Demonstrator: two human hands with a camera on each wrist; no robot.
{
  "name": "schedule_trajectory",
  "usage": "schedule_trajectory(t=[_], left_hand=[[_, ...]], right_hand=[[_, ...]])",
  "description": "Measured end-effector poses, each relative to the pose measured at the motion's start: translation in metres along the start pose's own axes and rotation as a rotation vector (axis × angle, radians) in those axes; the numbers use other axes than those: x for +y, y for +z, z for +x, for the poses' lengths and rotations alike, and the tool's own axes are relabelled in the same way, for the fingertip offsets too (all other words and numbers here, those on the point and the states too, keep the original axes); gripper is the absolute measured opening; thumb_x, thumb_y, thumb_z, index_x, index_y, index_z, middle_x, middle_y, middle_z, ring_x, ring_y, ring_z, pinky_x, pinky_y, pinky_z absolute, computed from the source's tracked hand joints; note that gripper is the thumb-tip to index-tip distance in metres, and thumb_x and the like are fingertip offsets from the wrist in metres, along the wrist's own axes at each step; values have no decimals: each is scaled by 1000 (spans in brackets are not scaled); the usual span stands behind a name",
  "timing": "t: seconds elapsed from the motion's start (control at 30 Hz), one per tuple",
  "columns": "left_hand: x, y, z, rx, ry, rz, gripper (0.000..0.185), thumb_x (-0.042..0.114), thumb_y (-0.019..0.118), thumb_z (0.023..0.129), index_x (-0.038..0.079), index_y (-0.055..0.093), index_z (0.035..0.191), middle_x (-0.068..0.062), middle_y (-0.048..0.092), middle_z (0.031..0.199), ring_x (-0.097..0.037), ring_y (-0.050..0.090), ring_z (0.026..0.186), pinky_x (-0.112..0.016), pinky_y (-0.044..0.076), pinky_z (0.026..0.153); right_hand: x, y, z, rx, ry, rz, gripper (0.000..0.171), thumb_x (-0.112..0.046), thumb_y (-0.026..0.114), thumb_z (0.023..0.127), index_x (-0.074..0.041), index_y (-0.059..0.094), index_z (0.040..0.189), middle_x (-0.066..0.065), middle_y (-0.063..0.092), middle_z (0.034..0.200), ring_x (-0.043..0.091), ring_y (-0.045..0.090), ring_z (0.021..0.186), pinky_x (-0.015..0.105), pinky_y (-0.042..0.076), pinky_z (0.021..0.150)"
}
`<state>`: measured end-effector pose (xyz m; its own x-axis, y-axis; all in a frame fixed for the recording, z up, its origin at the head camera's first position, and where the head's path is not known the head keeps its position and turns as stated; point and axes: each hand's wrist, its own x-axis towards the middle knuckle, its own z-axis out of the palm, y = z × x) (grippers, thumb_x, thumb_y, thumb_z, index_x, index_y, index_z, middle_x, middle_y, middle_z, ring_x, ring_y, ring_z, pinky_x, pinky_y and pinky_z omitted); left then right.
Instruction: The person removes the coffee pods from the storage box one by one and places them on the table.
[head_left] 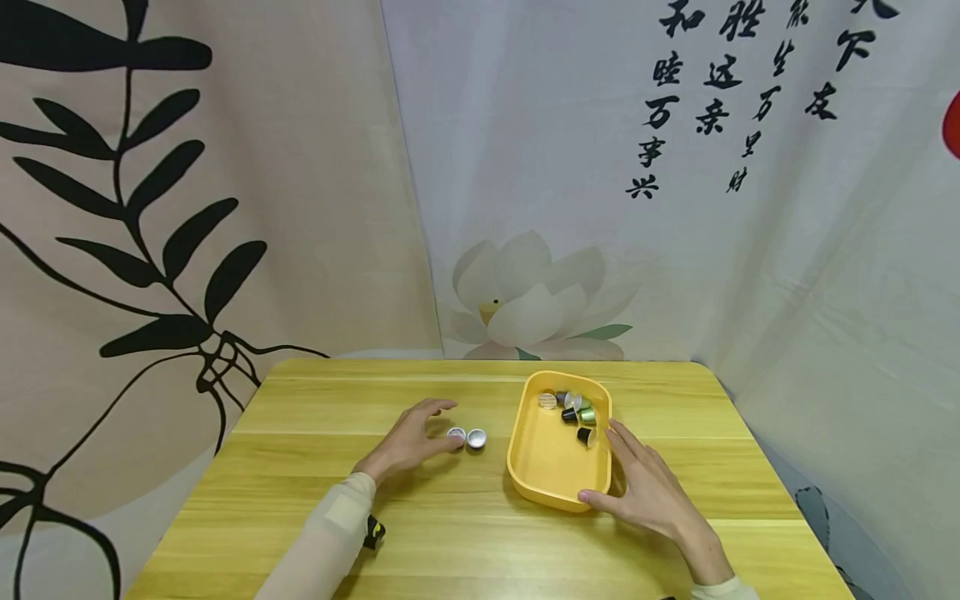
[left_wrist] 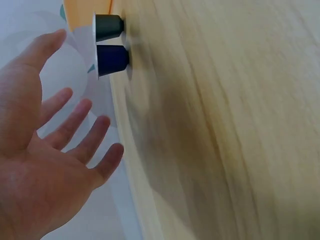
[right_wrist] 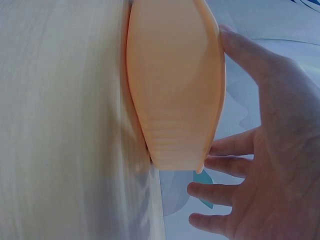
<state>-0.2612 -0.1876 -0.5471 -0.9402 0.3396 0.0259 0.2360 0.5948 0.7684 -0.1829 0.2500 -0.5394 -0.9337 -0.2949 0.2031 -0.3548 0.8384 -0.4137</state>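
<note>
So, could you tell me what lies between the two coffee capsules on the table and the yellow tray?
Only bare tabletop separates the capsules from the tray, as the head view shows.

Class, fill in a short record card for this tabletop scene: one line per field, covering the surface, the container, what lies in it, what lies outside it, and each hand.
Surface: wooden table
Container: yellow tray, right of centre
In the tray: several small capsules, gathered at its far end
Outside the tray: two capsules, side by side, left of the tray
Left hand: fingers spread, open, at the two capsules; contact unclear
Right hand: fingers straight, against the tray's right side, thumb at its near corner
Backdrop: printed cloth hangings
</note>
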Motion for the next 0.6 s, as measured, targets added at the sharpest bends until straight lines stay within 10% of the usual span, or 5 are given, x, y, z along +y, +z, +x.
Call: schedule_trajectory(t=[0.6], left_hand=[[32, -1, 13, 9, 98, 86, 77, 55, 75, 107, 23, 48, 172, -13, 38, 184, -45, 33, 171, -77, 32, 135]], right_hand=[[-1, 0, 0, -3, -4, -1, 119, -74, 84, 90, 6, 44, 169, 28, 40, 180, 55, 51, 157, 78, 42, 127]])
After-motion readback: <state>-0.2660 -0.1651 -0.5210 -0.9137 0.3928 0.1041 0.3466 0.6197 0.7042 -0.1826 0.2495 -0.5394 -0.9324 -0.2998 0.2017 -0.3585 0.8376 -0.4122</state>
